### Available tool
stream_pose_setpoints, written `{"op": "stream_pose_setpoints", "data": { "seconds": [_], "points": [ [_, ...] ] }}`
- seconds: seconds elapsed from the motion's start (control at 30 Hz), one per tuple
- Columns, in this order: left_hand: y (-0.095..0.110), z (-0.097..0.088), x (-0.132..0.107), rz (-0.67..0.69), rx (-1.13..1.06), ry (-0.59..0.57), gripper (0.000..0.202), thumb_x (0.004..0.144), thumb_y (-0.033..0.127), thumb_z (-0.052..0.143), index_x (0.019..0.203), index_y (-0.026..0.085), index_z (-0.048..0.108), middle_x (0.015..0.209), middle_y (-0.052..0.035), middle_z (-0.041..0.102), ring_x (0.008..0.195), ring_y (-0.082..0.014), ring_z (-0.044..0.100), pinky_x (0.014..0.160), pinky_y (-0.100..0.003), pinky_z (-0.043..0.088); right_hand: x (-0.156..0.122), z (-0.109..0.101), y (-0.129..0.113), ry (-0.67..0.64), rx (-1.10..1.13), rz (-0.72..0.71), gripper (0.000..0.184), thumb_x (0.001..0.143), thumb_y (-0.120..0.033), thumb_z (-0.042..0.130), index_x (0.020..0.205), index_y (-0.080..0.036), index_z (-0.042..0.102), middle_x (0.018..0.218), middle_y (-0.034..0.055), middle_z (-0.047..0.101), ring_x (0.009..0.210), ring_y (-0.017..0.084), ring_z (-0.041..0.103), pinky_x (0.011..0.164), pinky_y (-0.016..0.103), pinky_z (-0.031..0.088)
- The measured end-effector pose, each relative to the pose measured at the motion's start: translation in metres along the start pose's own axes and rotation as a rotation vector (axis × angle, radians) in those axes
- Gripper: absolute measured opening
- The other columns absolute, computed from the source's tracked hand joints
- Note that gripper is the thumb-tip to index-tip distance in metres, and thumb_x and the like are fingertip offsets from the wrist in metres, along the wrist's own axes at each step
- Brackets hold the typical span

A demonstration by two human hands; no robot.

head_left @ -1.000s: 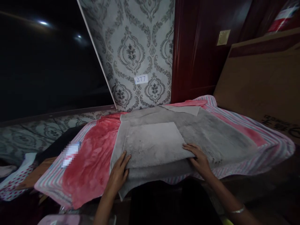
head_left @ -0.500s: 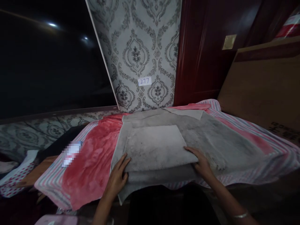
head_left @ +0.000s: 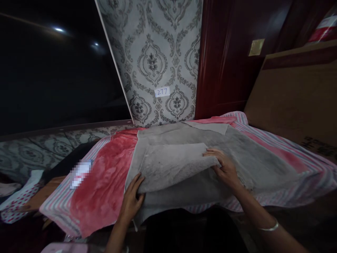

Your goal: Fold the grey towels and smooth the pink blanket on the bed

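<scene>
A grey plush cloth [head_left: 184, 196] is spread over a red-and-striped blanket. On its front left part lies a grey folded piece [head_left: 168, 163]; whether it belongs to the same cloth I cannot tell. My right hand [head_left: 223, 168] grips the piece's right corner, fingers on top, and holds that side raised in a slanting fold. At the piece's lower left corner is my left hand [head_left: 133, 196], fingers over the edge and thumb below it, closed on the cloth. The far edge of the large cloth has a turned-back flap [head_left: 210, 127].
The red blanket [head_left: 105, 175] and its striped border [head_left: 56, 200] cover the surface beneath. A large dark screen [head_left: 58, 70] stands at the left, a cardboard box [head_left: 295, 102] at the right. Behind are patterned wallpaper [head_left: 147, 42] and a dark red door [head_left: 223, 52].
My right hand has moved up and slightly inward, lifting the right corner of the folded piece. My left hand has stayed nearly in place at the left corner.
</scene>
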State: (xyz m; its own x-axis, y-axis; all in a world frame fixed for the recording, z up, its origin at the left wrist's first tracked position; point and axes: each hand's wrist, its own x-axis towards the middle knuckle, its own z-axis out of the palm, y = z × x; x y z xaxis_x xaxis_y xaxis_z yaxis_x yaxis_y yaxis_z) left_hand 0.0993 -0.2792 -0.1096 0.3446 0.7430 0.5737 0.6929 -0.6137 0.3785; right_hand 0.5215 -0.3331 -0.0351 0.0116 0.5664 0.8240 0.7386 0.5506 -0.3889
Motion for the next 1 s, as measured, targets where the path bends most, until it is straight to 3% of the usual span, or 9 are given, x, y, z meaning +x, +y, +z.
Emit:
{"op": "stream_pose_setpoints", "data": {
  "seconds": [0.23, 0.4, 0.53, 0.63, 0.7, 0.8, 0.9, 1.0],
  "points": [
    [0.002, -0.006, 0.007, -0.147, -0.252, 0.091, 0.053, 0.08, 0.038, 0.059, 0.13, 0.02, 0.058, 0.14, -0.0118, 0.059, 0.132, -0.0295, 0.054, 0.113, -0.051, 0.044, 0.013, -0.027, -0.042, 0.058, -0.003, -0.068, 0.025, 0.1, -0.039, 0.05, 0.113, -0.026, 0.065, 0.108, 0.0076, 0.072, 0.107, 0.025, 0.066, 0.104, 0.046, 0.047],
    [0.015, -0.007, 0.021, -0.227, -0.456, 0.015, 0.069, 0.077, 0.061, 0.064, 0.132, 0.02, 0.06, 0.147, -0.0128, 0.054, 0.137, -0.0327, 0.049, 0.116, -0.052, 0.039, 0.022, -0.049, -0.064, 0.136, 0.021, -0.037, 0.02, 0.098, -0.032, 0.054, 0.111, -0.026, 0.067, 0.108, 0.0068, 0.072, 0.103, 0.024, 0.067, 0.09, 0.04, 0.053],
    [0.025, 0.007, 0.033, -0.237, -0.526, -0.081, 0.06, 0.085, 0.058, 0.053, 0.132, 0.023, 0.064, 0.15, -0.01, 0.052, 0.141, -0.029, 0.045, 0.121, -0.05, 0.03, 0.032, -0.063, -0.081, 0.158, 0.042, -0.056, 0.016, 0.096, -0.029, 0.057, 0.106, -0.025, 0.068, 0.105, 0.0053, 0.072, 0.1, 0.024, 0.068, 0.089, 0.039, 0.053],
    [0.034, 0.014, 0.041, -0.239, -0.528, -0.127, 0.044, 0.085, 0.053, 0.053, 0.112, 0.025, 0.074, 0.146, -0.007, 0.057, 0.14, -0.0272, 0.045, 0.123, -0.049, 0.028, 0.036, -0.073, -0.089, 0.18, 0.025, -0.068, 0.016, 0.095, -0.028, 0.058, 0.104, -0.025, 0.07, 0.103, 0.0047, 0.072, 0.099, 0.024, 0.068, 0.089, 0.039, 0.052],
    [0.043, 0.012, 0.048, -0.227, -0.572, -0.082, 0.04, 0.084, 0.054, 0.053, 0.096, 0.025, 0.077, 0.137, -0.0075, 0.064, 0.136, -0.0271, 0.05, 0.12, -0.048, 0.032, 0.036, -0.08, -0.089, 0.225, -0.005, -0.034, 0.016, 0.094, -0.029, 0.059, 0.102, -0.025, 0.072, 0.102, 0.0045, 0.073, 0.1, 0.024, 0.067, 0.088, 0.039, 0.051],
    [0.063, -0.007, 0.058, -0.23, -0.628, 0.054, 0.04, 0.08, 0.056, 0.059, 0.093, 0.022, 0.076, 0.122, -0.0095, 0.072, 0.124, -0.0281, 0.06, 0.111, -0.047, 0.043, 0.039, -0.091, -0.084, 0.415, -0.059, 0.072, 0.014, 0.09, -0.036, 0.065, 0.092, -0.024, 0.072, 0.085, 0.0012, 0.07, 0.081, 0.02, 0.065, 0.077, 0.034, 0.051],
    [0.088, -0.04, 0.073, -0.387, -0.605, 0.176, 0.046, 0.066, 0.06, 0.073, 0.085, 0.018, 0.073, 0.093, -0.0098, 0.077, 0.092, -0.0289, 0.07, 0.083, -0.041, 0.057, 0.051, -0.097, -0.074, 0.636, 0.009, 0.173, 0.022, 0.083, -0.044, 0.07, 0.082, -0.022, 0.07, 0.071, -0.0026, 0.062, 0.064, 0.015, 0.054, 0.064, 0.029, 0.045],
    [0.108, -0.071, 0.097, -0.456, -0.622, 0.229, 0.052, 0.062, 0.064, 0.074, 0.082, 0.016, 0.071, 0.083, -0.0084, 0.075, 0.077, -0.0261, 0.069, 0.067, -0.034, 0.055, 0.067, -0.091, -0.058, 0.599, 0.165, 0.372, 0.028, 0.079, -0.047, 0.069, 0.087, -0.02, 0.071, 0.08, -0.0006, 0.066, 0.071, 0.016, 0.056, 0.067, 0.029, 0.045]
  ]
}}
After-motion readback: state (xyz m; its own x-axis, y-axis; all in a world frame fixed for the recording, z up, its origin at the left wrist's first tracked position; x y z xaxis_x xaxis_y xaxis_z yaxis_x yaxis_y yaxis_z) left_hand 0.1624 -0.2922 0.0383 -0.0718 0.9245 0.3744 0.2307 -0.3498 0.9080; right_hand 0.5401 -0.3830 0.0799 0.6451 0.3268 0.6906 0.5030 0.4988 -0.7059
